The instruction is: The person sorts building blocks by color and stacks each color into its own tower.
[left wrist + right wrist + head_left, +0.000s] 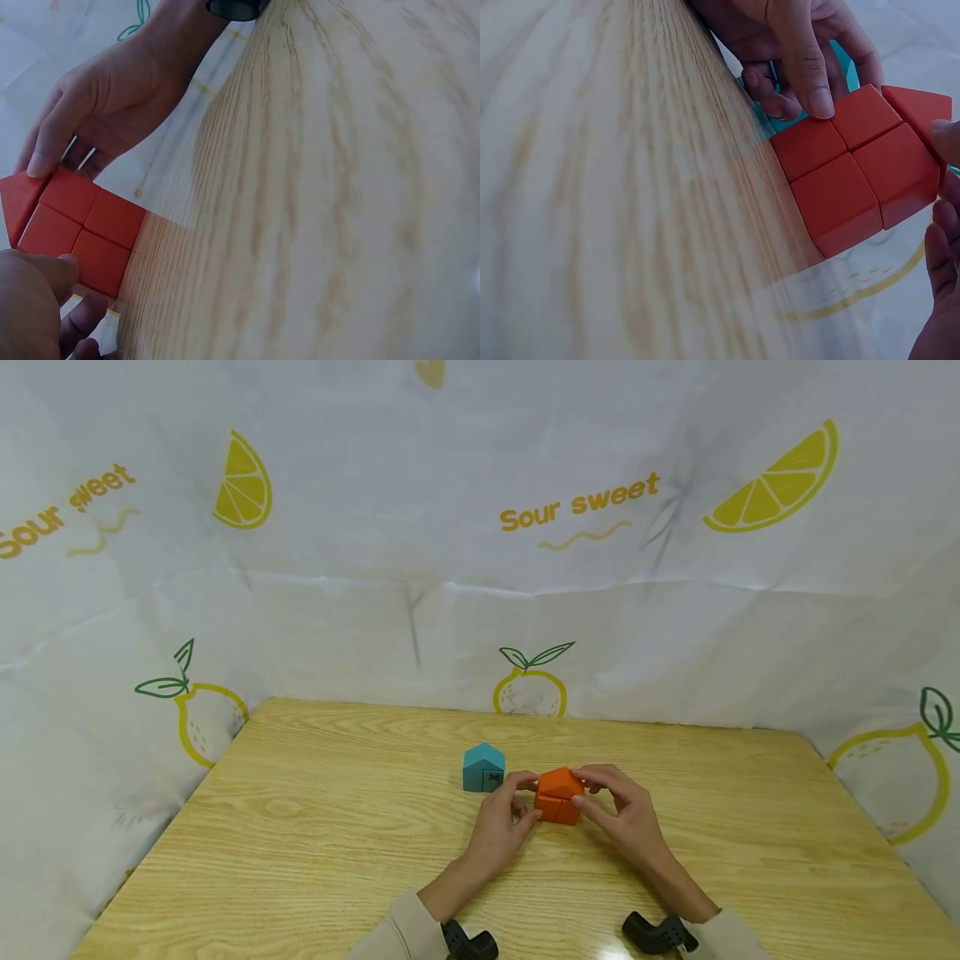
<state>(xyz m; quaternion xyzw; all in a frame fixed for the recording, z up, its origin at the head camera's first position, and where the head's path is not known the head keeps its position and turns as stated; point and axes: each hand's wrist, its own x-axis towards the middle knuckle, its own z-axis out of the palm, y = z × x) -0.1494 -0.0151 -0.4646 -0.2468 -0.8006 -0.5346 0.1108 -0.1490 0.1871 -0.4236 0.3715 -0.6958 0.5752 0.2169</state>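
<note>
An orange house-shaped block (557,810) stands on the wooden table between both hands. Its body shows as four squares in the right wrist view, topped by a wedge-shaped roof piece (919,109) with a thin gap beneath. My left hand (497,828) holds the body from the left, its thumb low on the front face. On the other side, my right hand (628,817) pinches the roof piece between thumb and fingers. Just behind the left hand sits a teal house-shaped block (483,768), with a dark mark on one lower square.
The wooden table (337,827) meets a white printed cloth (375,635) along its back and sides. Each wrist wears a black device, the left wrist device (471,942) and the right wrist device (656,933), both close above the table.
</note>
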